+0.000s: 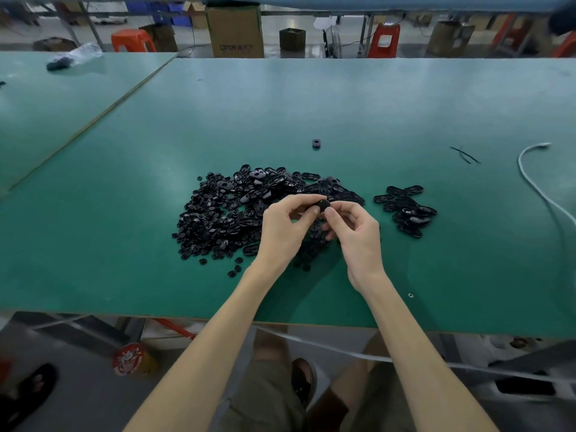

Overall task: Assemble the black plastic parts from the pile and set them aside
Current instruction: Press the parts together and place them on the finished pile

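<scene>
Your left hand (282, 226) and right hand (352, 226) pinch one black part (319, 206) together above the big pile (230, 213); smaller set-aside pile (406, 210) sits right, on green table (311, 104).

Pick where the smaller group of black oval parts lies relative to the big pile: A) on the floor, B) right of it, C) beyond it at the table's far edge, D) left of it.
B: the smaller group of black oval parts lies on the green table apart from the big pile, on its right.
</scene>
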